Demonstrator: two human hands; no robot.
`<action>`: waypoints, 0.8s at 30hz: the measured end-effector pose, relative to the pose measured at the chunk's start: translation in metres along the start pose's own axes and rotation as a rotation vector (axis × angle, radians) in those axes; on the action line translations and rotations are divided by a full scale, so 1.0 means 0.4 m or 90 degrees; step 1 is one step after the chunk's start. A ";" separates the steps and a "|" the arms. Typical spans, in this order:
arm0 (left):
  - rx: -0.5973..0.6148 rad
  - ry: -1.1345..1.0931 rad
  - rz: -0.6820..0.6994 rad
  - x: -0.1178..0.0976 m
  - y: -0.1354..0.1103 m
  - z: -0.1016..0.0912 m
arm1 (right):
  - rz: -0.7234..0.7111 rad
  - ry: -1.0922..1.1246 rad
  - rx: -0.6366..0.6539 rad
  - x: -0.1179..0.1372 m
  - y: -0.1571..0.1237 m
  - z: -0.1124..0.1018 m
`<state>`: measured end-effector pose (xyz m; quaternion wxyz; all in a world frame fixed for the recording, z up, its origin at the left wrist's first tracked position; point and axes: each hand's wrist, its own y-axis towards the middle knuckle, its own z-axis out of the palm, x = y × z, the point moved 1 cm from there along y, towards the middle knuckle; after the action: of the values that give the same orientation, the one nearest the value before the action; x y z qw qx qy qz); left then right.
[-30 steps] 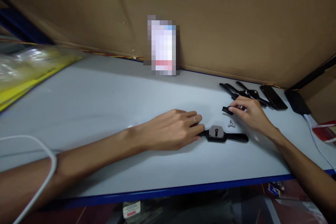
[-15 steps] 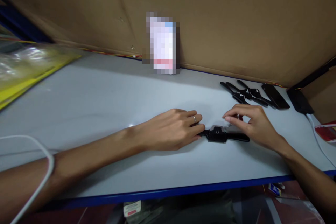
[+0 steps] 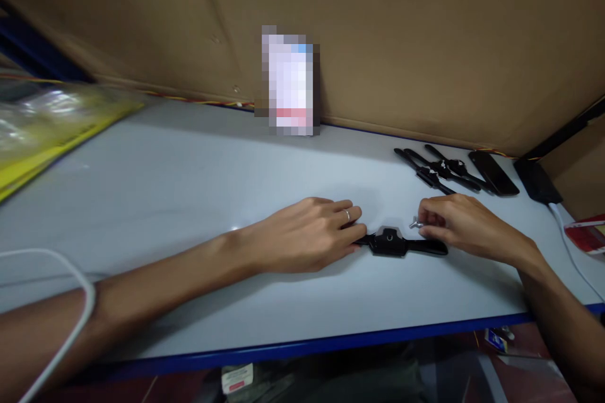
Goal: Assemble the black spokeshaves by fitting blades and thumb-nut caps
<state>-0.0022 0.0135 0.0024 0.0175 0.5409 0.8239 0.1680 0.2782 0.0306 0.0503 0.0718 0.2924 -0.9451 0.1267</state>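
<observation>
A black spokeshave [image 3: 388,243] lies on the grey-white tabletop with its two handles pointing left and right. My left hand [image 3: 314,233] is closed on its left handle, which the fingers mostly hide. A ring is on one finger. My right hand [image 3: 454,220] is just above the right handle, pinching a small silver screw [image 3: 416,223] between thumb and fingertips. The screw is apart from the spokeshave, to the right of its flat middle part, where a round hole or ring shows.
More black spokeshaves [image 3: 437,169] lie at the back right beside a dark phone [image 3: 494,173]. A black box [image 3: 537,181] with a white cable stands farther right. A blurred-out upright panel [image 3: 292,85] leans on the cardboard wall. Yellow plastic-wrapped packets [image 3: 61,132] lie at left.
My right hand has shifted a little to the right and turned, and the silver screw in its fingertips now shows clearly. My left hand and the spokeshave have stayed put.
</observation>
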 end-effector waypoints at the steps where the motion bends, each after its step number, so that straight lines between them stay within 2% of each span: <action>1: -0.002 0.000 0.000 0.000 0.000 -0.001 | -0.013 -0.010 -0.007 0.001 0.001 0.003; 4: -0.005 0.002 0.002 -0.001 0.000 -0.002 | -0.063 -0.006 -0.050 0.005 0.006 0.009; 6: -0.004 0.006 0.001 0.000 0.000 0.000 | -0.083 0.053 -0.097 0.007 0.011 0.007; 10: -0.009 0.021 0.009 0.002 -0.001 0.003 | -0.023 0.382 -0.159 0.012 0.023 -0.005; 12: -0.012 0.025 0.022 0.002 0.000 0.001 | 0.020 0.533 -0.141 0.017 0.028 -0.008; 14: -0.009 0.024 0.034 0.001 0.002 -0.004 | 0.035 0.610 -0.110 0.026 0.033 -0.006; 20: 0.011 0.029 0.041 0.001 0.006 -0.016 | 0.022 0.624 -0.084 0.044 0.040 0.020; 22: 0.011 0.031 0.040 0.001 0.005 -0.016 | 0.028 0.558 -0.106 0.037 0.044 0.031; 24: 0.009 0.033 0.038 0.001 0.005 -0.014 | 0.035 0.412 -0.173 0.023 0.048 0.037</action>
<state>-0.0019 0.0131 0.0082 -0.0125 0.5609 0.8088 0.1763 0.2589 0.0369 0.0344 0.4022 0.1991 -0.8893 0.0879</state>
